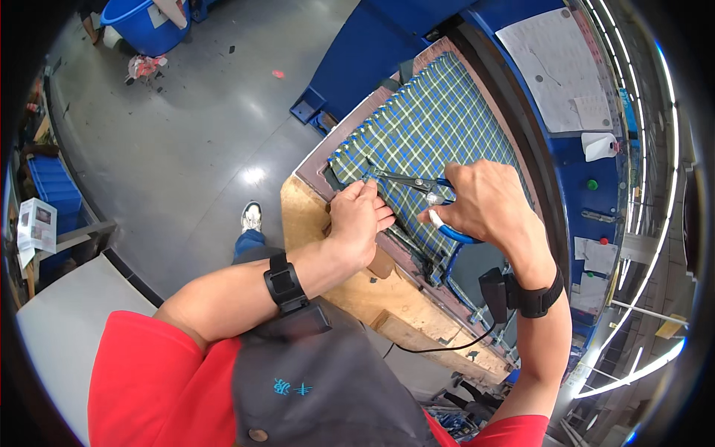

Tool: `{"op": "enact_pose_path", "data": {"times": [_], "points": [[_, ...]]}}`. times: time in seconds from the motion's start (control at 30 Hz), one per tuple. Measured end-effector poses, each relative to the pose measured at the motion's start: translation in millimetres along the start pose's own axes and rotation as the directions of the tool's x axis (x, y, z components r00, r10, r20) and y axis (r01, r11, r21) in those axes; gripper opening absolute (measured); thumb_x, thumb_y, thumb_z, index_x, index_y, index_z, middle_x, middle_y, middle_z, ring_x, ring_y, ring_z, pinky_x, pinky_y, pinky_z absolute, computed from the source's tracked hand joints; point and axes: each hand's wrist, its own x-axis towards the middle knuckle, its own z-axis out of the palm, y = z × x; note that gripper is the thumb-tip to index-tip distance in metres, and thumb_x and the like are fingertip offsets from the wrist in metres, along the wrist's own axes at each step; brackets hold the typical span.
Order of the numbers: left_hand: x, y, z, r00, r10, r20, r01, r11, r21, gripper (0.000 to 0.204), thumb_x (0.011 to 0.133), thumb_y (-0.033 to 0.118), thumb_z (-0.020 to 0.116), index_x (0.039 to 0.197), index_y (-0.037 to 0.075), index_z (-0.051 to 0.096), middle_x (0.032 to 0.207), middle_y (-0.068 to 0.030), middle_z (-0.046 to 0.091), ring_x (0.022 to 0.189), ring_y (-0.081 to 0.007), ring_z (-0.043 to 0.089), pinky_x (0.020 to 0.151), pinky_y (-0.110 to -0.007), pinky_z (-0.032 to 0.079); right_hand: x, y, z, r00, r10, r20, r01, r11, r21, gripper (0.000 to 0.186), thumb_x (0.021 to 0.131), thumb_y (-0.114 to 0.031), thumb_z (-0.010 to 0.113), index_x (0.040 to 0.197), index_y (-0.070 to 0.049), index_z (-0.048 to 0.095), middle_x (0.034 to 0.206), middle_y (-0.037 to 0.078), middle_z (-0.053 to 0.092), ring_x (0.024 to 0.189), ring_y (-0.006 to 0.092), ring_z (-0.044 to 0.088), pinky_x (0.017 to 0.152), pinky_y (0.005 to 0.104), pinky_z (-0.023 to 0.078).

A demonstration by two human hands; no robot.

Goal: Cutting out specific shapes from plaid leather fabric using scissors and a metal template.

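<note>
A stack of plaid cloth (439, 112) in blue, green and white lies on a slanted, pinkish-edged board. My right hand (488, 200) is closed around the blue handles of a pair of scissors (406, 179), one handle partly wrapped in white. The dark blades point left over the cloth, their tips by its near left corner. Right at those tips, the fingertips of my left hand (356, 217) are pinched together at the cloth's edge. Whatever lies between them is too small to make out. A black strap with a small box sits on each of my forearms.
A wooden bench edge (298, 205) runs below the board, with a wood block (402, 328) on it. A black cable (439, 349) hangs from the right wrist box. Blue panels with pinned papers (555, 63) rise at right. A blue tub (145, 26) stands far left.
</note>
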Motion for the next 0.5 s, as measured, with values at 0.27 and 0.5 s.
{"op": "enact_pose_path", "data": {"times": [0.27,0.5], "points": [[2,-1,-4,0.999,-0.019,0.034,0.019,1.0,0.004,0.032,0.11,0.026,0.051,0.124,-0.003,0.052,0.119,-0.0215,0.062,0.105,-0.0315,0.067,0.095,-0.045,0.057,21,-12,-12,0.992,-0.114,0.044,0.121,0.972,-0.203,0.045,0.076,-0.048,0.08,0.076,-0.003,0.073,0.072,0.016,0.072,0.072,0.031,0.074,0.067,0.0405,0.058],[0,-1,-5,1.0,0.005,0.031,-0.004,1.0,-0.015,0.034,0.108,0.027,0.055,0.121,-0.004,0.054,0.114,-0.0181,0.063,0.101,-0.0288,0.068,0.09,-0.043,0.059,34,-16,-26,0.985,-0.152,0.079,0.168,0.947,-0.274,0.03,0.076,-0.035,0.077,0.076,-0.005,0.075,0.072,0.015,0.073,0.072,0.0299,0.074,0.066,0.0393,0.058]]}}
